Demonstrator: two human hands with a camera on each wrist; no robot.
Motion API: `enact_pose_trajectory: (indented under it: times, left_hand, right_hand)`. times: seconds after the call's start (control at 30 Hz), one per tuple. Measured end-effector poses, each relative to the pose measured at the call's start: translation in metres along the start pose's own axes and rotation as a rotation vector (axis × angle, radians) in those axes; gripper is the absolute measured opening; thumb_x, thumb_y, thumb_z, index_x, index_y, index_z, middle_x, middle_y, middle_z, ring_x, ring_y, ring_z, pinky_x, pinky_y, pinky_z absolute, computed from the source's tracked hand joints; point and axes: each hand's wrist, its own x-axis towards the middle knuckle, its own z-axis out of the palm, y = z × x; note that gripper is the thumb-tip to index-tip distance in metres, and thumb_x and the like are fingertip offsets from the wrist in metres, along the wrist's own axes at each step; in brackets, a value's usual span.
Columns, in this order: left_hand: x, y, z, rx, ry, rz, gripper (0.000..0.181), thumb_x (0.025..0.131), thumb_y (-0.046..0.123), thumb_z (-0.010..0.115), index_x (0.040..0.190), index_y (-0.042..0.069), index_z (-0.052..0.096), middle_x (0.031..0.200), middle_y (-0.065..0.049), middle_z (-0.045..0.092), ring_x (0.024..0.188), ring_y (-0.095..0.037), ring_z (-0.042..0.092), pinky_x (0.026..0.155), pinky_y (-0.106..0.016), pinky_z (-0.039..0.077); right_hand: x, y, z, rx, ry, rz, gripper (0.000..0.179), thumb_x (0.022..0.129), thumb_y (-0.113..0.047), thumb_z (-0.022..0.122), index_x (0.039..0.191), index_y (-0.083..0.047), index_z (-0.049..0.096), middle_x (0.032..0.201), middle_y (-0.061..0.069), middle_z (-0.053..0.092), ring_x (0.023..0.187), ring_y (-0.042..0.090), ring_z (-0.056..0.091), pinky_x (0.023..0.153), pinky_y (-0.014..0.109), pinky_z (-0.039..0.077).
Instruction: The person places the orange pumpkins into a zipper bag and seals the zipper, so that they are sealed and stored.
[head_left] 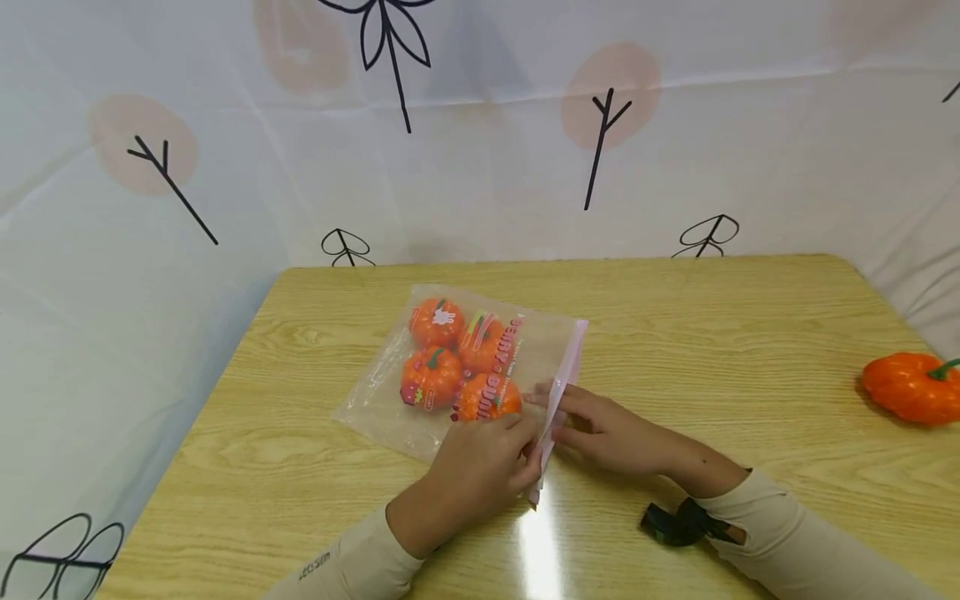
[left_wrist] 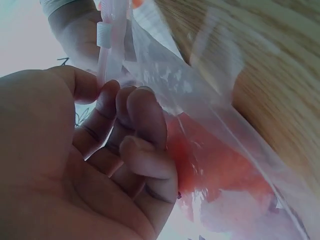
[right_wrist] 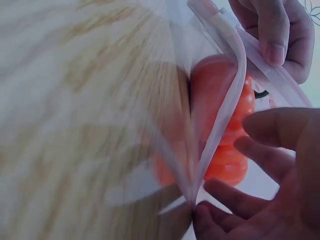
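Note:
A clear zip bag (head_left: 375, 421) with pink and red printing lies on the table, several small orange pumpkins (head_left: 433, 377) inside it. Its pale pink zip strip (head_left: 567, 358) faces right, and the mouth is parted in the right wrist view. My left hand (head_left: 476, 467) pinches the strip near its front end between thumb and index finger, close to the white slider (left_wrist: 104, 34). At the mouth, my right hand (head_left: 622, 437) has its fingers extended and apart. Some of its fingertips (right_wrist: 212, 186) touch the bag's edge, and part of them shows through the plastic.
Another orange pumpkin (head_left: 911, 387) with a green stem sits at the table's right edge. A black strap (head_left: 678, 523) is on the right wrist. The wooden table (head_left: 712, 333) backs onto a white patterned cloth (head_left: 495, 183).

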Motion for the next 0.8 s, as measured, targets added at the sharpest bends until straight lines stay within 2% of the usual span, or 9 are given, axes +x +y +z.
enact_pose_trajectory:
  times: [0.17, 0.33, 0.43, 0.57, 0.67, 0.73, 0.8]
  left_hand:
    - [-0.001, -0.001, 0.001, -0.003, 0.000, -0.034, 0.012, 0.087, 0.024, 0.068, 0.076, 0.022, 0.063, 0.067, 0.012, 0.055, 0.050, 0.002, 0.038, 0.045, -0.013, 0.024]
    - [0.000, -0.002, 0.000, -0.009, -0.013, -0.071, 0.015, 0.088, 0.024, 0.067, 0.075, 0.022, 0.062, 0.066, 0.012, 0.055, 0.050, 0.002, 0.038, 0.045, -0.013, 0.025]
    - [0.001, -0.002, 0.000, -0.011, -0.018, -0.090, 0.015, 0.088, 0.025, 0.068, 0.075, 0.021, 0.062, 0.066, 0.011, 0.056, 0.050, 0.001, 0.040, 0.045, -0.014, 0.027]
    - [0.001, -0.001, 0.001, -0.014, -0.022, -0.108, 0.016, 0.088, 0.024, 0.069, 0.075, 0.021, 0.061, 0.067, 0.010, 0.057, 0.050, 0.000, 0.041, 0.045, -0.016, 0.029]
    - [0.000, -0.001, 0.002, -0.010, -0.027, -0.111, 0.016, 0.088, 0.024, 0.069, 0.075, 0.021, 0.062, 0.067, 0.010, 0.057, 0.049, 0.000, 0.041, 0.045, -0.016, 0.028]
    - [0.000, 0.000, 0.002, -0.007, -0.030, -0.112, 0.015, 0.088, 0.024, 0.069, 0.075, 0.021, 0.062, 0.067, 0.010, 0.057, 0.049, 0.000, 0.040, 0.045, -0.016, 0.028]
    - [0.001, 0.000, 0.002, -0.006, -0.033, -0.112, 0.015, 0.089, 0.025, 0.068, 0.075, 0.021, 0.062, 0.067, 0.010, 0.057, 0.050, 0.000, 0.040, 0.045, -0.016, 0.028]
  right_hand:
    - [0.001, -0.003, -0.005, 0.008, 0.122, 0.010, 0.037, 0.102, -0.013, 0.054, 0.139, -0.011, 0.056, 0.144, 0.008, 0.056, 0.137, 0.032, 0.047, 0.107, 0.053, 0.043]
    - [-0.004, -0.005, -0.019, -0.030, 0.239, 0.021, 0.030, 0.100, -0.012, 0.057, 0.129, -0.013, 0.063, 0.138, 0.008, 0.060, 0.132, 0.023, 0.051, 0.105, 0.054, 0.045]
    - [-0.011, -0.005, -0.031, -0.067, 0.300, 0.024, 0.029, 0.100, -0.011, 0.057, 0.128, -0.010, 0.063, 0.136, 0.010, 0.060, 0.130, 0.019, 0.052, 0.104, 0.052, 0.046]
    - [-0.025, -0.003, -0.048, -0.186, 0.362, 0.052, 0.029, 0.099, -0.010, 0.059, 0.128, -0.008, 0.063, 0.136, 0.013, 0.060, 0.127, 0.025, 0.054, 0.100, 0.053, 0.047]
    - [-0.035, 0.000, -0.059, -0.278, 0.386, 0.086, 0.030, 0.098, -0.011, 0.060, 0.128, -0.009, 0.063, 0.137, 0.014, 0.059, 0.125, 0.031, 0.055, 0.087, 0.044, 0.053]
    - [-0.042, 0.003, -0.066, -0.327, 0.398, 0.099, 0.031, 0.097, -0.011, 0.061, 0.128, -0.009, 0.063, 0.136, 0.015, 0.058, 0.123, 0.034, 0.055, 0.077, 0.038, 0.052]
    - [-0.048, 0.007, -0.072, -0.380, 0.410, 0.102, 0.031, 0.097, -0.011, 0.062, 0.128, -0.009, 0.062, 0.136, 0.017, 0.057, 0.122, 0.036, 0.055, 0.073, 0.038, 0.050]
